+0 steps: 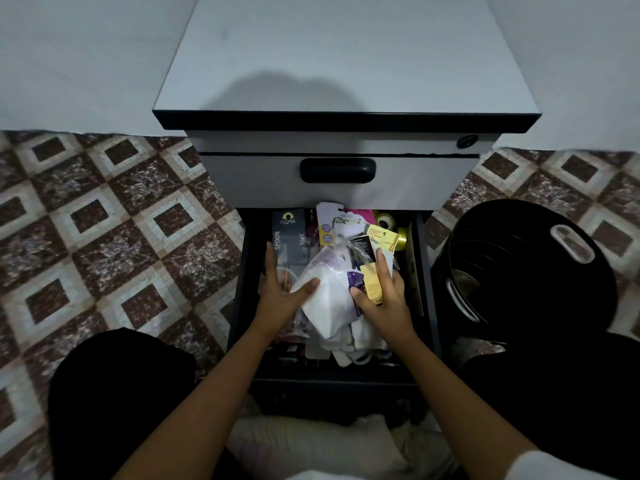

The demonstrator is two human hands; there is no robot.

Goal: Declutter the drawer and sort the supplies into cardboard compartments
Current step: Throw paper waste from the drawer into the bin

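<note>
Drawer (247,271) stands pulled out straight ahead, heaped with supplies. My left hand (280,292) lies flat with its fingers straight, thumb on the one white plastic bag (327,299) between both hands. My right hand (386,299) pinches one yellow packet (371,280), long axis pointing away from me. One spoon pack (290,237) lies just beyond the left fingertips.

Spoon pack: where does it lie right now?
In the head view, the spoon pack lies at the open drawer's back left, beside the scissors pack.
</note>
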